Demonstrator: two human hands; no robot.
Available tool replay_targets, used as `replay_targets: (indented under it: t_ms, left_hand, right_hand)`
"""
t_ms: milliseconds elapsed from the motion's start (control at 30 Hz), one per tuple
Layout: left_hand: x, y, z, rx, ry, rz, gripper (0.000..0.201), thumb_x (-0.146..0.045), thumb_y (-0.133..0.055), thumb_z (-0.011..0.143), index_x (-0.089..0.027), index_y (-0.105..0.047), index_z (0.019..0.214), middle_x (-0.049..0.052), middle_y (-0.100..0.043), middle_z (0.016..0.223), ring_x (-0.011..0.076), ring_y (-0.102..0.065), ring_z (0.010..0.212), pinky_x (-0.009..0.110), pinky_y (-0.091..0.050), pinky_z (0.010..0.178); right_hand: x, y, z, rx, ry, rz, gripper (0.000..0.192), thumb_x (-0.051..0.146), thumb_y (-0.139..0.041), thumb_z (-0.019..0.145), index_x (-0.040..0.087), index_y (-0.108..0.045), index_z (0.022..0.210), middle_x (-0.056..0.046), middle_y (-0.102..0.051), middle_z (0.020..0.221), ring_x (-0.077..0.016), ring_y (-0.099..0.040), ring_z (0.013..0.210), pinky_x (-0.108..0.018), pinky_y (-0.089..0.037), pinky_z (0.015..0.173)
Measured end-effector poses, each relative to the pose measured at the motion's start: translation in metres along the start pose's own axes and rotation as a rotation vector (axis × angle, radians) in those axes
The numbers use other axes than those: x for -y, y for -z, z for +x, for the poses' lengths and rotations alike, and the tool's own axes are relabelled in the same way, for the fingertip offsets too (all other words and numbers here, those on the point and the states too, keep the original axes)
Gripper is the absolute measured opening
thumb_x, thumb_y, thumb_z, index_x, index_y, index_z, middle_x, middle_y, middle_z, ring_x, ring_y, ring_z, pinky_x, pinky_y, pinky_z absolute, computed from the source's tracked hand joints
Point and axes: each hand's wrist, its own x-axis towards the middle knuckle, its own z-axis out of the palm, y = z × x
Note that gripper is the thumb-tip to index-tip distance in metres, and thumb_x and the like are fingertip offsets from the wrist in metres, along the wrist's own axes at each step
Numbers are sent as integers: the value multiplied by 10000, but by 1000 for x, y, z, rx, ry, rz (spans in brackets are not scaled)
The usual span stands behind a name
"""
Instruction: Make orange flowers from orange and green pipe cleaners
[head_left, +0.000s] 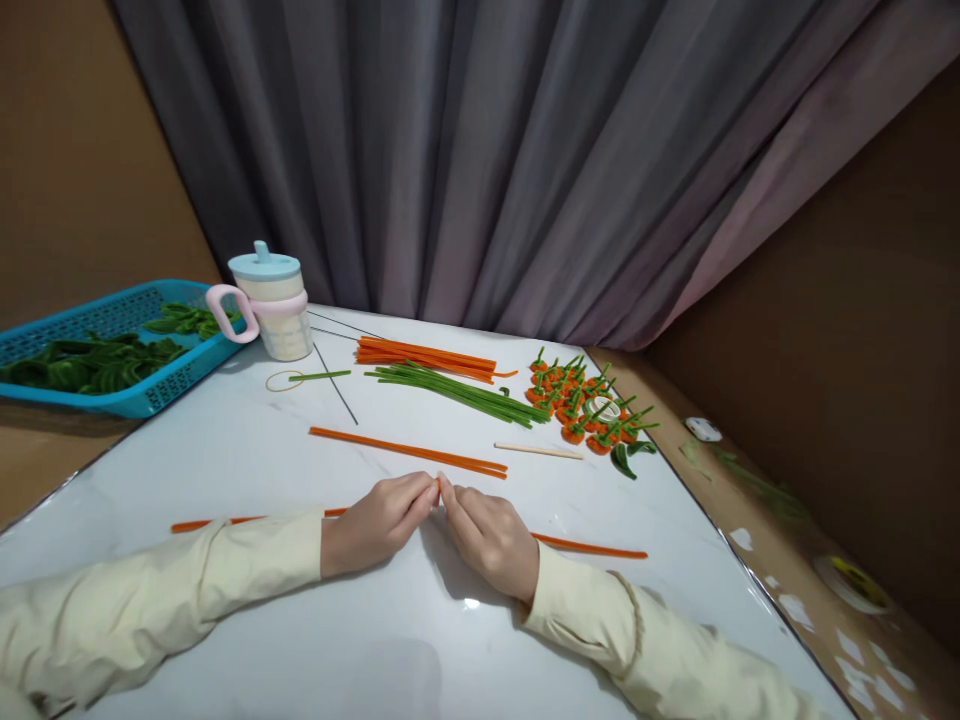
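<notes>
My left hand [381, 522] and my right hand [489, 535] meet above the white table, fingertips pinched close together. Between them a bit of orange pipe cleaner [592, 547] shows. Orange lengths stick out past both hands, to the left under my left sleeve and to the right past my right wrist. Whether this is one long piece or two joined is hidden by my fingers. Just beyond my hands lie a few loose orange pipe cleaners [405, 451] side by side. A thin wooden stick [538, 451] rests to their right.
Farther back lie an orange pipe cleaner bundle [427, 357] and a green bundle [457, 391]. Small orange pieces with green stems [574, 432] cluster at right, near a white tape roll [602, 408]. At left stand a lidded cup [285, 325] and a blue basket [161, 393] with green pieces.
</notes>
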Motion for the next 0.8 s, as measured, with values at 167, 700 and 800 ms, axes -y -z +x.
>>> replay_targets:
  t_ms: [167, 700, 800]
  left_hand:
    - [-3, 3, 0, 13, 1, -44, 262, -207, -284, 936, -197, -411, 707, -18, -480, 635, 115, -452, 560, 228, -396, 562]
    - [-1, 3, 3, 34, -4, -96, 241, -209, -291, 937, -198, -386, 715, -23, -464, 640, 114, -445, 564, 226, -390, 567]
    - [-1, 4, 4, 37, 10, -121, 243, -221, -292, 937, -195, -399, 721, -20, -478, 643, 115, -458, 568, 224, -395, 566]
  right_hand:
    - [-2, 6, 6, 4, 82, -61, 391, 28, -350, 901, -124, -359, 1262, -127, -624, 715, -199, -562, 620, -298, -468, 449]
    - [-6, 8, 6, -12, 205, -205, 287, 33, -390, 872, -69, -585, 1056, -189, -647, 798, -203, -573, 641, -304, -479, 471]
    - [-7, 6, 4, -9, 173, -161, 322, 45, -367, 891, -68, -531, 1144, -183, -645, 814, -203, -576, 653, -304, -477, 481]
